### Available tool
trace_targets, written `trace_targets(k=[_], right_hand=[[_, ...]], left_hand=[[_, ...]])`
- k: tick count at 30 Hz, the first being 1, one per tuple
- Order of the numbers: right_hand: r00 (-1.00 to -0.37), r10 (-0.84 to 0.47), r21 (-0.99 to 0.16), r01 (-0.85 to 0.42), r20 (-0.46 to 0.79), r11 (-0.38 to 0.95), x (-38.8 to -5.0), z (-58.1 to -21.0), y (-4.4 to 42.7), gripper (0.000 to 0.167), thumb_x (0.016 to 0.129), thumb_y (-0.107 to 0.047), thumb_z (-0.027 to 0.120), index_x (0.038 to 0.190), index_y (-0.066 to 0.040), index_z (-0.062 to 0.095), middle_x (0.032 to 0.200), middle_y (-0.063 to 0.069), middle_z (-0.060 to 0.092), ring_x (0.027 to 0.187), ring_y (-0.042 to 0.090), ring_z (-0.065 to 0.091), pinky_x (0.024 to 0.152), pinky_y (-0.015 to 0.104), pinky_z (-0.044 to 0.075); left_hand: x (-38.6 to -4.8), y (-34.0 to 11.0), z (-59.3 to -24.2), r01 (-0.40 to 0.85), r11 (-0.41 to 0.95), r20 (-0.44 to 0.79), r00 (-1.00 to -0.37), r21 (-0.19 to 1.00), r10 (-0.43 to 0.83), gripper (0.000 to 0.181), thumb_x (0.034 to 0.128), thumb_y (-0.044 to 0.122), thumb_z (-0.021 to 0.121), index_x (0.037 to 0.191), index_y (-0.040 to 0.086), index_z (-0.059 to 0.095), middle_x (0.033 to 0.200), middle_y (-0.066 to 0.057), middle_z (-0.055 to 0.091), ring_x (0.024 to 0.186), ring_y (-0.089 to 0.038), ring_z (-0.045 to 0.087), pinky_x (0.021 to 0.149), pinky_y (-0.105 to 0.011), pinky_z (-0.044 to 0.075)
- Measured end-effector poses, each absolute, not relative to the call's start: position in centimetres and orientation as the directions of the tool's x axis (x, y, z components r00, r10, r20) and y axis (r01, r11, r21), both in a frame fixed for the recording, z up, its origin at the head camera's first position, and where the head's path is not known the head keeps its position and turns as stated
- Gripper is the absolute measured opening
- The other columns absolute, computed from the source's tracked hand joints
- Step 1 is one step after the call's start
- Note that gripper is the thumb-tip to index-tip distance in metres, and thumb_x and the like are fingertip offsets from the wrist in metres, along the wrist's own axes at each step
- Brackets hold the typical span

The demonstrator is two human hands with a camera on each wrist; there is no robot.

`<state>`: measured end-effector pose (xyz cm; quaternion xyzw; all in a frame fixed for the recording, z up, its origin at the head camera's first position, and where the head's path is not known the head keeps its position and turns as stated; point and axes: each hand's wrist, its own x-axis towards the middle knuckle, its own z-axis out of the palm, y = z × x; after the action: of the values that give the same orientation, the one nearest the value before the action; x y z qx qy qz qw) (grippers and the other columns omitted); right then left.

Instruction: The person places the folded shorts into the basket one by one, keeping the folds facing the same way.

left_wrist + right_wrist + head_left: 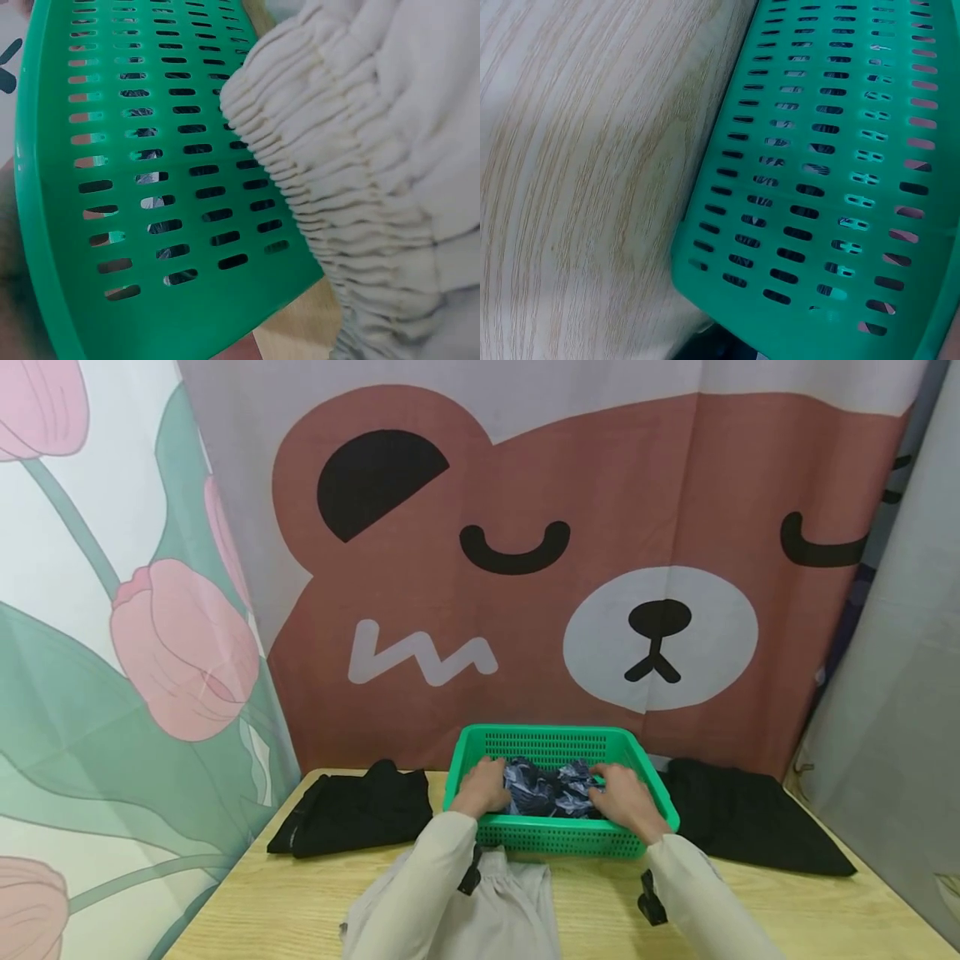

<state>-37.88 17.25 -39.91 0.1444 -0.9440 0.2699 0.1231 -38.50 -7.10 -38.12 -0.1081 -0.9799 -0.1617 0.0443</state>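
Inside a green plastic basket [558, 835] lies a crumpled dark blue garment [551, 789] with a light pattern. My left hand [482, 787] reaches over the basket's near rim and holds the garment's left end. At the right end, my right hand [628, 797] grips it between thumb and fingers; the fingertips are partly hidden by the cloth. The left wrist view shows the basket's slotted wall [172, 187] beside gathered light grey fabric [337, 165]. In the right wrist view, the wall [810, 165] stands on the wooden table [592, 165].
Folded black clothing [360, 810] lies left of the basket, and another black piece [750, 818] lies to its right. Light grey clothing with a gathered waistband [510, 902] lies in front, under my left forearm. A bear-print curtain [525, 635] hangs behind the table.
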Motion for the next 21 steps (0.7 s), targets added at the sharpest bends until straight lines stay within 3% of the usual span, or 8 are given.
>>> trace_targets(k=[9, 15, 21], right_hand=[[-0.901, -0.207, -0.405, -0.364, 0.381, 0.839, -37.1, -39.6, 17.1, 0.038, 0.091, -0.016, 0.059, 0.125, 0.000, 0.061, 0.119, 0.024, 0.058, 0.058, 0.016, 0.048, 0.044, 0.033, 0.034], [-0.896, -0.190, -0.403, -0.359, 0.402, 0.842, -36.3, -39.2, 17.0, 0.037, 0.092, -0.020, 0.060, 0.124, -0.001, 0.062, 0.120, 0.023, 0.055, 0.054, 0.015, 0.048, 0.043, 0.033, 0.035], [-0.871, -0.166, -0.421, -0.381, 0.463, 0.824, -35.7, -38.1, 17.4, 0.036, 0.091, -0.020, 0.063, 0.121, -0.001, 0.065, 0.120, 0.024, 0.054, 0.081, 0.031, 0.059, 0.056, 0.041, 0.044]], left_hand=[[-38.0, -7.4, -38.4, 0.234, 0.948, 0.248, -0.952, 0.214, 0.178, 0.050, 0.0905, 0.021, 0.065, 0.137, 0.008, 0.053, 0.128, -0.017, 0.053, 0.103, -0.038, 0.055, 0.080, -0.050, 0.048], [-37.3, -7.6, -38.4, 0.247, 0.949, 0.284, -0.941, 0.198, 0.186, 0.052, 0.0906, 0.029, 0.067, 0.136, 0.009, 0.054, 0.129, -0.016, 0.051, 0.102, -0.037, 0.052, 0.080, -0.048, 0.047], [-36.7, -7.7, -38.0, 0.272, 0.942, 0.291, -0.933, 0.195, 0.209, 0.055, 0.0915, 0.037, 0.063, 0.139, 0.011, 0.053, 0.131, -0.015, 0.050, 0.104, -0.036, 0.053, 0.081, -0.048, 0.046]])
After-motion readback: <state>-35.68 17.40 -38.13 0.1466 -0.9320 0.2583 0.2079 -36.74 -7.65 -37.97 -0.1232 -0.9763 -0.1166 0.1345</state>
